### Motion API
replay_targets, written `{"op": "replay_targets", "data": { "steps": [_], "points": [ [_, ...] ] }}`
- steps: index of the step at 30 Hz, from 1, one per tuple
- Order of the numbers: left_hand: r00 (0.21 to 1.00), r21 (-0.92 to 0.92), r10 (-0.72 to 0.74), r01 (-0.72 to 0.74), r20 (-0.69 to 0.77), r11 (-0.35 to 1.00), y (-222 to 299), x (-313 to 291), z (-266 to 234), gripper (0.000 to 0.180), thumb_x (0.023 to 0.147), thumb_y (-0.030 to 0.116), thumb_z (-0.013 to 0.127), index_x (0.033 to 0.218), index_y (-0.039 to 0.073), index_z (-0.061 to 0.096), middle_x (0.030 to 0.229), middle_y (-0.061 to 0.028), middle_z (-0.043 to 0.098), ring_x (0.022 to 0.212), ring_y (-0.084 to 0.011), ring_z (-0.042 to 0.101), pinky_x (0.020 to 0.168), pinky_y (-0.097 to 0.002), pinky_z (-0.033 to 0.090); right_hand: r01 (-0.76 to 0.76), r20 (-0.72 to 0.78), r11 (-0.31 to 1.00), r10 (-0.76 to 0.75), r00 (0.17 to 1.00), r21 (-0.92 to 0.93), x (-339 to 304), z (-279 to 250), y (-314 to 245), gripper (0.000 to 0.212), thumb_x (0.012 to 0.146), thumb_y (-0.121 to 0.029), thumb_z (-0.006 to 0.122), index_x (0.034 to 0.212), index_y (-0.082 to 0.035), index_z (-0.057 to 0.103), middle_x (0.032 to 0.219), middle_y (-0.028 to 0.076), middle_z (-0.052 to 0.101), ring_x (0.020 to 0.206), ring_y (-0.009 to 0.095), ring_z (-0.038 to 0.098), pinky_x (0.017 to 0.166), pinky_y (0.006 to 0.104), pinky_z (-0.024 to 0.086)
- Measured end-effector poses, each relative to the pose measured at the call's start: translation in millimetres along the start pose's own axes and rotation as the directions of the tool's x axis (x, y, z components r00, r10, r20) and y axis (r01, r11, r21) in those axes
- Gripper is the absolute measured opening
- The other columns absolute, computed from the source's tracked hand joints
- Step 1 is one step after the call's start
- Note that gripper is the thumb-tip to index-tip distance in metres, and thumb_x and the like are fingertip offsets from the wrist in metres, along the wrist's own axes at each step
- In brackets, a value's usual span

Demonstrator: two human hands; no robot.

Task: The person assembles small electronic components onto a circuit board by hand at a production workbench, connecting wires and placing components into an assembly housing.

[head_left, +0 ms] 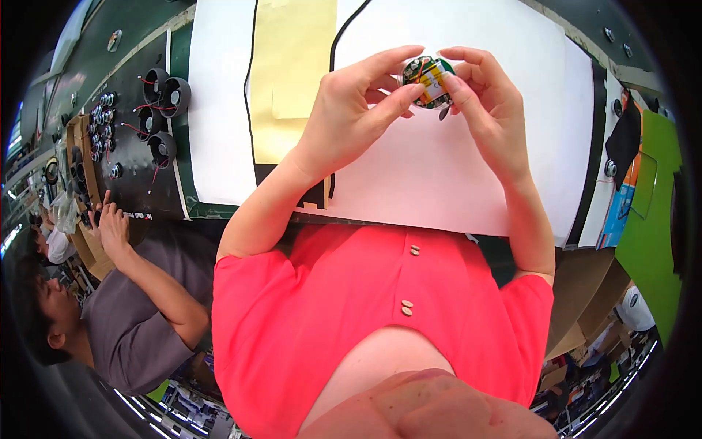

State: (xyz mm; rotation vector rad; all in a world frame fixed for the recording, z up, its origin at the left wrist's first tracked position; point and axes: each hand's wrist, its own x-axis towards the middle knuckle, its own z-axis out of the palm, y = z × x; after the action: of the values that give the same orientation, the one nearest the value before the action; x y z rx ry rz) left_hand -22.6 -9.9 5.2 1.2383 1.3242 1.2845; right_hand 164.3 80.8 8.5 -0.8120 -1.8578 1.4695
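Note:
Between my two hands, above the white sheet, I hold a round green circuit board (413,68) with a silver and yellow battery pack (434,84) on its face. Red wires show at the board's upper left. My left hand (365,91) grips the left edge, its thumb on the front and its fingers behind. On the right side my right hand (482,95) pinches the assembly, with its thumb against the battery. A small dark piece (444,113) sticks out below the board. What lies behind the board is hidden by my fingers.
A white sheet (439,175) and a yellow paper strip (289,139) cover the table, with black cables across. At the left stand several black speaker housings (162,150) and small round speakers (102,117). A co-worker's hand (111,223) is nearby. A green panel (654,197) stands at the right.

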Motion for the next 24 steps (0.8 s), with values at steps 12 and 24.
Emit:
{"op": "replay_targets", "data": {
  "steps": [12,24],
  "points": [
    [0.968,0.407,0.250,-0.230,0.003,0.884,0,-4,5,0.045,0.091,-0.004,0.069,0.135,0.004,0.066,0.105,-0.0123,0.075,0.087,-0.0194,0.076,0.072,-0.0292,0.064,-0.110,-0.066,0.981,0.100,0.993,-0.161,1,17,-11,0.028,0.098,-0.024,0.072,0.105,0.000,0.060,0.062,0.000,0.057,0.057,0.007,0.060,0.048,0.0234,0.043],
    [0.995,0.176,0.090,-0.081,-0.046,0.981,-1,-8,8,0.032,0.100,0.001,0.056,0.129,0.001,0.069,0.099,-0.0100,0.075,0.083,-0.0125,0.072,0.071,-0.0256,0.062,-0.238,0.066,0.966,0.233,0.970,0.099,0,13,-11,0.018,0.101,-0.015,0.066,0.109,0.000,0.059,0.074,0.001,0.065,0.071,0.005,0.061,0.063,0.0210,0.047]
  ]
}}
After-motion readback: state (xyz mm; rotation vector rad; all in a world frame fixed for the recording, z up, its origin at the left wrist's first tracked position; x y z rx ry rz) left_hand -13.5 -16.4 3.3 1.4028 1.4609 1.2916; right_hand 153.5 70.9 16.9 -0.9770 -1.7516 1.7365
